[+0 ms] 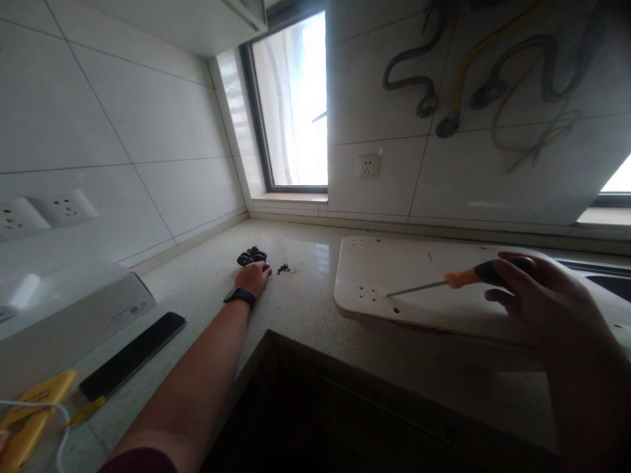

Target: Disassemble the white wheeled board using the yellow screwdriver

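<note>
My right hand (537,295) is wrapped round the handle of a yellow-and-black screwdriver (463,277). Its long shaft points left, with the tip over a white rounded board (419,289), close to a group of small holes. On the counter, my left hand (255,276) has curled fingers beside a cluster of black wheel-like parts (252,255); what the fingers hold, if anything, is hidden. Just right of that hand lies a small pile of dark screws (284,269).
Along the left wall stand a white box (113,309), a dark flat bar (133,355) and a yellow object (39,414) with a white cable. An open dark cabinet (345,420) lies below the counter's front edge. Hoses (458,79) hang on the tiled wall above the board.
</note>
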Available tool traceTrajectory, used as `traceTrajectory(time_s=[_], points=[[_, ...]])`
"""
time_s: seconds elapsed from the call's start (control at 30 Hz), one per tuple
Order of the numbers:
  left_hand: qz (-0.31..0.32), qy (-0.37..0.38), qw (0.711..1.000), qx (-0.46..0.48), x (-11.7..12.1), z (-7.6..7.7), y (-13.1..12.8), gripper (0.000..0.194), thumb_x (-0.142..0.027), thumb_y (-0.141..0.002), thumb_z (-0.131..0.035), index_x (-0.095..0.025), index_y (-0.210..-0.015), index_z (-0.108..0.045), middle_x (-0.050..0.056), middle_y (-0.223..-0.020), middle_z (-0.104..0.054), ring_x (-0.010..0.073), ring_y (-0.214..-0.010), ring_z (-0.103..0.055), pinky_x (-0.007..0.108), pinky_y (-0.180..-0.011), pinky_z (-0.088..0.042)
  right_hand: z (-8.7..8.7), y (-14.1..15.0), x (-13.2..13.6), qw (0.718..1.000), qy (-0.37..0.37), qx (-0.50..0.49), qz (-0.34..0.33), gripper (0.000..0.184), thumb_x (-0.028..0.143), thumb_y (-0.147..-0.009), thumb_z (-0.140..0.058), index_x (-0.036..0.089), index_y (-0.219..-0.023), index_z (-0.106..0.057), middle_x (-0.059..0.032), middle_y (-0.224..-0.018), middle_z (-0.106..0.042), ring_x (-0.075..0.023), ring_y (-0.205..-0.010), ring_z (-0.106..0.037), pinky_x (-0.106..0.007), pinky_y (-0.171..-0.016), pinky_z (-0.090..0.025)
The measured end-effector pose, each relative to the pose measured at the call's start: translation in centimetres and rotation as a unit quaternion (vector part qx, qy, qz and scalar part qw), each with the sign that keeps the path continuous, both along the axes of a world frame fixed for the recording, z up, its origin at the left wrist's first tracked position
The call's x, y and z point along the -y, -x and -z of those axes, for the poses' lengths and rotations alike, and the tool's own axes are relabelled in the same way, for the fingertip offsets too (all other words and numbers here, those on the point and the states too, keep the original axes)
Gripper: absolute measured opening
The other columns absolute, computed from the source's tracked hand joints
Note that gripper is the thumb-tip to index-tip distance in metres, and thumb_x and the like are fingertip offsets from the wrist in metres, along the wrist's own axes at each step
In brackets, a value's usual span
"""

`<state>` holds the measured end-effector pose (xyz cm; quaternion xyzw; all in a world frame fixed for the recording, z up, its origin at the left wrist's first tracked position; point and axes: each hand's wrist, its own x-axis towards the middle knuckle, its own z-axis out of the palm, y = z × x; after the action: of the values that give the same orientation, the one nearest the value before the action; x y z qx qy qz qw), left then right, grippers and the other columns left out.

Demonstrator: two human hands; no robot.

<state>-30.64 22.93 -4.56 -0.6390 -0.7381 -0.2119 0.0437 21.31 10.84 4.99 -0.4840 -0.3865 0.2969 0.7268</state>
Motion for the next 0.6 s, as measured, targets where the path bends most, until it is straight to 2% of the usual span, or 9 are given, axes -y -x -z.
traceTrajectory(time_s=[0.07, 0.2, 0.37, 0.5, 0.6], points=[[-0.007, -0.005, 1.0, -0.005, 0.2, -0.2, -0.1, 0.03, -0.042, -0.096, -0.056, -0.025, -0.108, -0.077, 0.011, -0.111, -0.079, 0.0271, -0.103, -0.073, 0.034, -0.087, -0.053, 0.1, -0.1, 0.0, 1.0, 0.004, -0.007, 0.003, 0.043, 0.037, -0.059, -0.093, 0.024, -0.095, -0.076, -0.0036, -0.093, -0.07, -0.0132, -0.068, -0.066, -0.015, -0.048, -0.059], [-0.03, -0.003, 0.999, -0.009, 0.7, -0.7, 0.1, 0.03, -0.045, -0.092, -0.058, -0.024, -0.1, -0.079, 0.013, -0.104, -0.079, 0.0297, -0.097, -0.073, 0.036, -0.082, -0.053, -0.2, 0.2, 0.1, 1.0, -0.002, -0.008, 0.002, 0.044, 0.031, -0.054, -0.094, 0.024, -0.093, -0.075, -0.0025, -0.093, -0.069, -0.0135, -0.067, -0.066, -0.016, -0.048, -0.059], [-0.075, -0.003, 0.997, 0.009, 1.8, -1.0, 1.3, 0.028, -0.046, -0.088, -0.06, -0.026, -0.093, -0.079, 0.012, -0.096, -0.08, 0.0302, -0.092, -0.074, 0.035, -0.075, -0.052, -1.0, 0.7, 0.5, 0.999, 0.028, -0.01, 0.012, 0.042, 0.028, -0.055, -0.091, 0.022, -0.093, -0.075, -0.0044, -0.096, -0.07, -0.0125, -0.065, -0.066, -0.014, -0.047, -0.057], [-0.102, -0.015, 0.994, 0.031, 2.5, -1.1, 2.8, 0.036, -0.041, -0.094, -0.047, -0.024, -0.097, -0.079, 0.009, -0.085, -0.08, 0.0268, -0.088, -0.074, 0.031, -0.072, -0.05, -1.4, 1.2, 1.1, 1.0, 0.026, -0.007, 0.003, 0.041, 0.025, -0.054, -0.088, 0.022, -0.092, -0.073, -0.0045, -0.097, -0.071, -0.0124, -0.066, -0.067, -0.013, -0.048, -0.057], [-0.096, -0.021, 0.994, 0.037, 2.6, -1.3, 3.5, 0.046, -0.037, -0.099, -0.035, -0.021, -0.1, -0.079, 0.01, -0.084, -0.08, 0.0269, -0.086, -0.074, 0.032, -0.071, -0.051, -1.4, 1.4, 1.4, 0.999, 0.017, 0.036, 0.001, 0.041, 0.025, -0.055, -0.086, 0.022, -0.093, -0.072, -0.0034, -0.098, -0.071, -0.0122, -0.068, -0.068, -0.013, -0.051, -0.058]])
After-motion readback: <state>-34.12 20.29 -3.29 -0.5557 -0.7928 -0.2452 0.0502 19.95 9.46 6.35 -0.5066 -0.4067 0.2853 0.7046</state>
